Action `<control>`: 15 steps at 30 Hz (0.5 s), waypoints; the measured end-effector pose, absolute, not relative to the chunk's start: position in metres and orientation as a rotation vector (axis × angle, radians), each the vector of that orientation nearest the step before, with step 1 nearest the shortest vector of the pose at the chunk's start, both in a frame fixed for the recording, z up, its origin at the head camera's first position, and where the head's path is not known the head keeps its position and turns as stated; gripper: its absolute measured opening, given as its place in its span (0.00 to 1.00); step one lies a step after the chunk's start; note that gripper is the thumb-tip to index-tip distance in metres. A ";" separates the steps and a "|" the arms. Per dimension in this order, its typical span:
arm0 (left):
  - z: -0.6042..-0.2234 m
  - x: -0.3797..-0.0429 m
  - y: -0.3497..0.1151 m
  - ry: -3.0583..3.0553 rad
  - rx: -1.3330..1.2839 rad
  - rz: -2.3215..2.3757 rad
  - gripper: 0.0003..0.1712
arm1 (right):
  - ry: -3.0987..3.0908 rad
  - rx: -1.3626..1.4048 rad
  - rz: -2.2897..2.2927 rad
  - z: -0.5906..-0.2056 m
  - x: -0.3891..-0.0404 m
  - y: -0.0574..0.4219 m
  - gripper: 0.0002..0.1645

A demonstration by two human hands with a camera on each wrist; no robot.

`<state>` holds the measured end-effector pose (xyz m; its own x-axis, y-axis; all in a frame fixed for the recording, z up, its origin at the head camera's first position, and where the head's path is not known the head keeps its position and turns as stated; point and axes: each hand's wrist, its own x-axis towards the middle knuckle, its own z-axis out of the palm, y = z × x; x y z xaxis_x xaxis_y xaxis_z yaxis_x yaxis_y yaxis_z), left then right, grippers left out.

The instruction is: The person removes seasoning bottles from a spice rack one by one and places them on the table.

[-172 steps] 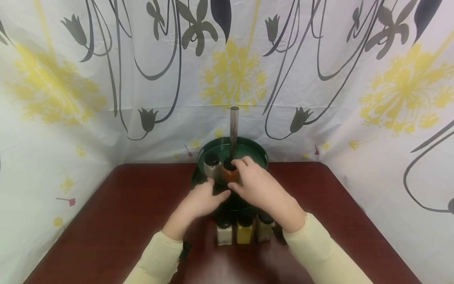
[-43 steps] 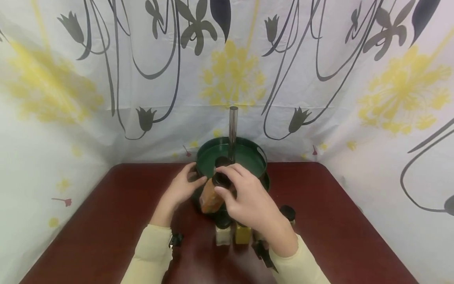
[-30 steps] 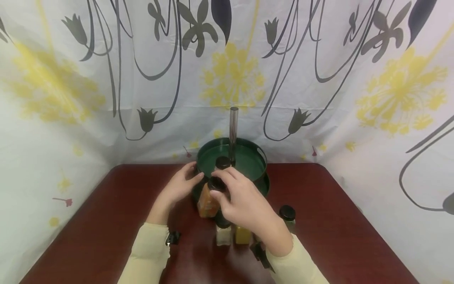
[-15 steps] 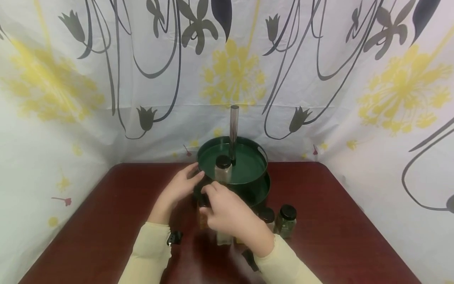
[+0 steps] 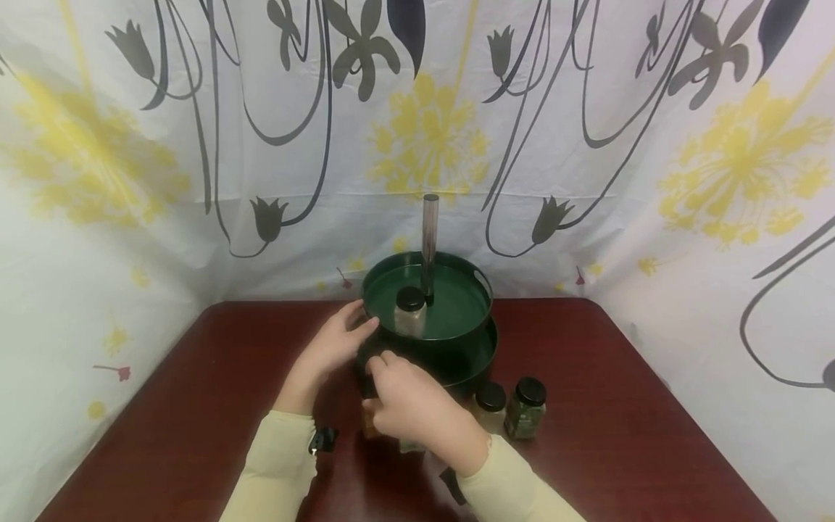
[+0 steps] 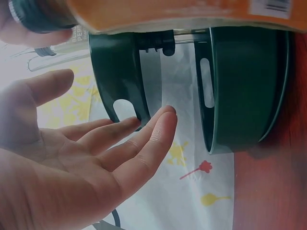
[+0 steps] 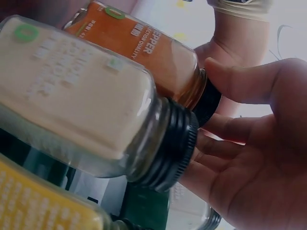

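My right hand (image 5: 417, 409) pinches the black lid of an orange pepper spice jar (image 7: 139, 52), thumb on one side and fingers on the other. In the head view that jar is mostly hidden behind the hand, at the left end of a row of jars on the table. A pale powder jar (image 7: 81, 91) and a yellow jar (image 7: 43, 206) are beside it. My left hand (image 5: 329, 348) has loosely extended fingers at the left rim of the round green upper tray (image 5: 457, 290). A black-lidded jar (image 5: 409, 319) stands in that tray near the front.
Below the upper tray is a second green tray (image 5: 484, 355); a metal post (image 5: 429, 239) rises from the stand. To the right of my right hand, a pale jar (image 5: 491, 409) and a green herb jar (image 5: 526, 413) stand on the dark red table (image 5: 261, 362). A patterned curtain (image 5: 293, 159) hangs behind.
My right hand has carried the orange jar from the upper tray down and left to the front row. My left hand has shifted left to the tray rim and stayed there.
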<state>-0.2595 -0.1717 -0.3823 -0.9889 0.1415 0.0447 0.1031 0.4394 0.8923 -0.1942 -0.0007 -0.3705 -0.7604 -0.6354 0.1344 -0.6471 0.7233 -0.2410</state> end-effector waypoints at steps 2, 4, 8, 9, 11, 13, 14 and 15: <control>-0.382 -0.259 -0.171 2.626 0.216 1.640 0.43 | -2.882 1.065 0.411 -0.372 -0.195 -0.001 0.25; -0.381 -0.259 -0.170 2.627 0.214 1.643 0.42 | -2.885 1.058 0.400 -0.374 -0.196 -0.001 0.24; -0.379 -0.258 -0.168 2.632 0.209 1.646 0.42 | -2.894 1.050 0.385 -0.376 -0.197 -0.002 0.24; -0.379 -0.258 -0.168 2.633 0.209 1.648 0.42 | -2.897 1.051 0.386 -0.377 -0.198 -0.002 0.24; -0.379 -0.258 -0.168 2.631 0.207 1.652 0.41 | -2.902 1.061 0.390 -0.378 -0.198 -0.002 0.23; -0.379 -0.258 -0.168 2.627 0.207 1.654 0.41 | -2.908 1.070 0.394 -0.379 -0.199 -0.003 0.21; -0.380 -0.258 -0.169 2.626 0.204 1.655 0.41 | -2.911 1.075 0.399 -0.379 -0.199 -0.003 0.20; -0.380 -0.258 -0.169 2.625 0.202 1.655 0.41 | -2.910 1.082 0.401 -0.380 -0.199 -0.003 0.19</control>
